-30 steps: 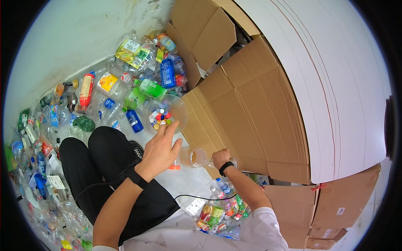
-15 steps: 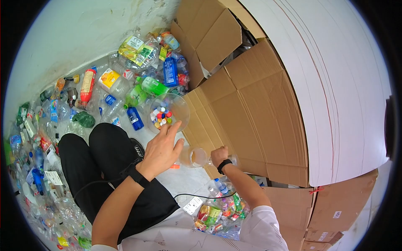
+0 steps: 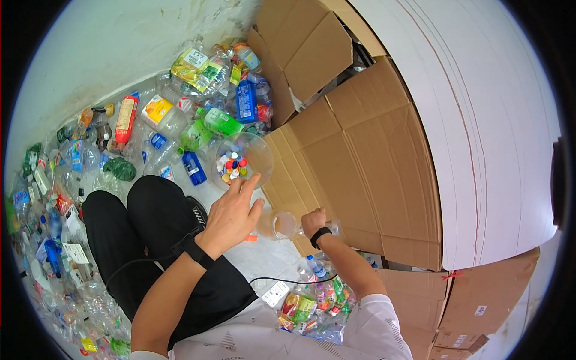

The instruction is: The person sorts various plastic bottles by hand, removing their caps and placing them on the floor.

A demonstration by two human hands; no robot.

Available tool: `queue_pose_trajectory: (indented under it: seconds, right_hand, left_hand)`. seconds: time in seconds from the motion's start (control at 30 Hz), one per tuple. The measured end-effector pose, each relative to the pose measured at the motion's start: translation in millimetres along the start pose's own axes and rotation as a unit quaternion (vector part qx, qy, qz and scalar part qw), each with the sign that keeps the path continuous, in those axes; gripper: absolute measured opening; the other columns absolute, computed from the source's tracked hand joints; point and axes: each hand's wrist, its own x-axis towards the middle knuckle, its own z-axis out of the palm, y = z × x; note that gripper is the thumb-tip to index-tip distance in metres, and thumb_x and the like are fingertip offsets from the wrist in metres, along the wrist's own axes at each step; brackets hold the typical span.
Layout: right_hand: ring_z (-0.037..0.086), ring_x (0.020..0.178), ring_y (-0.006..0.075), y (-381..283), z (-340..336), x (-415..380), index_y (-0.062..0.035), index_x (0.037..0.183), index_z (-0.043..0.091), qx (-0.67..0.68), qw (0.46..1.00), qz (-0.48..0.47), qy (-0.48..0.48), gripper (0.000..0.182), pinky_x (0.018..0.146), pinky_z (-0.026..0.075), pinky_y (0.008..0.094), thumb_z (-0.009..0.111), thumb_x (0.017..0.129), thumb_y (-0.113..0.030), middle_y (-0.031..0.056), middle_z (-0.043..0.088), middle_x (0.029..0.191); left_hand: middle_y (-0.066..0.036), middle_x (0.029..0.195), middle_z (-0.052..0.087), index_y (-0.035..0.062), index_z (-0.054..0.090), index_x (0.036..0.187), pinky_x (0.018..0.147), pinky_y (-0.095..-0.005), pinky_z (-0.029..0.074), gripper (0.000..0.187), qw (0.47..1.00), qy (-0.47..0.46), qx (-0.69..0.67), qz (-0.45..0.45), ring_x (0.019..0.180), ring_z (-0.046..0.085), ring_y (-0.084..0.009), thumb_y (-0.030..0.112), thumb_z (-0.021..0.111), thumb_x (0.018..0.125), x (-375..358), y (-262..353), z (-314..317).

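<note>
My left hand (image 3: 233,213) is held out with its fingers apart and nothing in them. Just beyond its fingertips stands a clear round tub (image 3: 259,151) with several coloured bottle caps (image 3: 234,165) inside. Over to the right, my right hand (image 3: 313,223) is closed in a fist around a clear plastic bottle (image 3: 281,225). The bottle's round end points left, towards my left hand, and see-through plastic also shows behind the wrist. Where the fingers grip it is partly hidden.
Heaped plastic bottles (image 3: 159,114) line the wall at the back and left. A flattened cardboard sheet (image 3: 366,156) leans along the right. More bottles and wrappers (image 3: 318,294) lie by my right elbow. A black cable (image 3: 294,282) runs across my lap.
The view has shifted very slightly. Both hands keep nearly the same pose, and the bottle in my right hand has barely moved.
</note>
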Motion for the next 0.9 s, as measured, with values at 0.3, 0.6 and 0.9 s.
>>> queue_pose_trajectory:
  seconds: [0.3, 0.6, 0.9]
  right_hand:
    - [0.067, 0.100, 0.0250, -9, -6, 6, -0.0164, 0.096, 0.080, -0.018, 0.999, -0.012, -0.034, 0.020, 0.088, 0.038, 0.0428, 0.062, 0.088, -0.021, 0.0080, 0.077, 0.098]
    - [0.067, 0.095, 0.0251, -21, 2, 21, -0.0179, 0.096, 0.081, -0.052, 0.999, -0.006, -0.012, 0.021, 0.081, 0.034, 0.0457, 0.061, 0.088, -0.021, 0.0069, 0.077, 0.095]
    - [0.068, 0.098, 0.0258, -25, 17, 20, -0.0162, 0.093, 0.080, -0.016, 1.000, 0.001, -0.007, 0.020, 0.088, 0.038, 0.0439, 0.061, 0.089, -0.022, 0.0080, 0.077, 0.095]
  left_hand:
    - [-0.021, 0.127, 0.054, 0.0009, 0.046, 0.141, 0.081, -0.0464, 0.052, 0.052, 1.000, 0.003, -0.001, 0.001, 0.087, 0.067, -0.0361, 0.021, 0.058, 0.095, -1, -3, 0]
    - [-0.022, 0.126, 0.054, 0.0013, 0.046, 0.141, 0.084, -0.0472, 0.052, 0.051, 1.000, -0.006, -0.005, -0.010, 0.094, 0.065, -0.0393, 0.021, 0.058, 0.095, -3, -6, -4]
    - [-0.021, 0.128, 0.054, 0.0018, 0.046, 0.142, 0.085, -0.0475, 0.053, 0.052, 0.999, -0.021, -0.020, -0.031, 0.098, 0.065, -0.0410, 0.021, 0.058, 0.095, -5, -5, -10]
